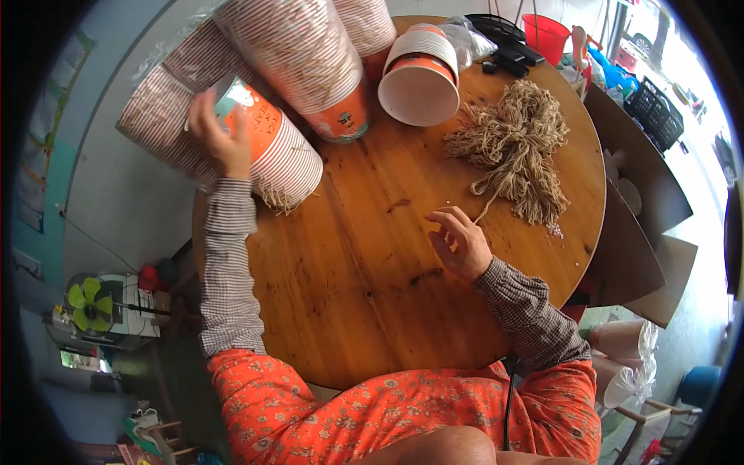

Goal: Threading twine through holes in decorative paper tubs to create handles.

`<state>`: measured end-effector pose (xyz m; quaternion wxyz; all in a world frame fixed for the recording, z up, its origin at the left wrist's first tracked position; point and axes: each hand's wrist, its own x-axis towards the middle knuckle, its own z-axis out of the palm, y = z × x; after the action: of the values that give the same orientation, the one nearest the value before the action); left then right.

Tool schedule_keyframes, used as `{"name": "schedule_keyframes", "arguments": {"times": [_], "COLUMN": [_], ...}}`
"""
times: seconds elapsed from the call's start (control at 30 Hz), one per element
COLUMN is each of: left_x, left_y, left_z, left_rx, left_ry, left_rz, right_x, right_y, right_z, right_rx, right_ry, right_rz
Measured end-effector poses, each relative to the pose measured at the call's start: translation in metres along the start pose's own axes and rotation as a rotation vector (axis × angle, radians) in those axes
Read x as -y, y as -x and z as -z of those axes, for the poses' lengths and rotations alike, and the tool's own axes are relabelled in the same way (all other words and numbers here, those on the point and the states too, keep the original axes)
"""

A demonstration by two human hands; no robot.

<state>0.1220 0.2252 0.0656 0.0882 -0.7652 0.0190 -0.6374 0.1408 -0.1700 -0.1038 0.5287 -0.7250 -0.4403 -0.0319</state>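
My left hand [223,138] is at the far left of the table, fingers apart, over the end of a tilted stack of orange paper buckets [267,133] with striped rims. Whether its fingertips touch the top bucket I cannot tell. Beige strings [277,200] hang out at the stack's lower end. My right hand [463,246] hovers above the right middle of the table, thumb and forefinger apart, nothing visible between them. Beyond it lies a loose bundle of beige string [521,147], one strand trailing toward that hand.
Tall bagged bucket stacks [298,54] stand along the far left edge of the round wooden table [349,302]. A shorter stack of buckets [420,91] lies with its white opening toward me. A red bucket [545,37] and black items [508,50] sit far right; cardboard boxes [624,240] flank the table.
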Motion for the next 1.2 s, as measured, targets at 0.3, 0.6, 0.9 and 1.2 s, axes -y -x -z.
{"name": "schedule_keyframes", "arguments": {"times": [0.3, 0.6, 0.9, 1.2], "left_x": [-0.131, -0.13, -0.093, -0.143], "left_y": [0.036, 0.072, 0.065, 0.118], "left_z": [-0.162, -0.206, -0.053, 0.073], "left_rx": [0.442, 0.651, 0.65, 0.516], "left_ry": [0.387, 0.432, 1.002, 1.007], "left_rz": [0.105, 0.431, 0.928, 1.07], "right_x": [-0.023, -0.068, -0.086, -0.102], "right_y": [-0.006, -0.02, -0.03, -0.062], "right_z": [0.003, 0.039, 0.06, 0.047], "right_rx": [-0.15, -0.473, -0.403, -0.389], "right_ry": [0.046, 0.24, 0.299, 0.574], "right_rz": [-0.093, -0.09, -0.235, -0.381]}}
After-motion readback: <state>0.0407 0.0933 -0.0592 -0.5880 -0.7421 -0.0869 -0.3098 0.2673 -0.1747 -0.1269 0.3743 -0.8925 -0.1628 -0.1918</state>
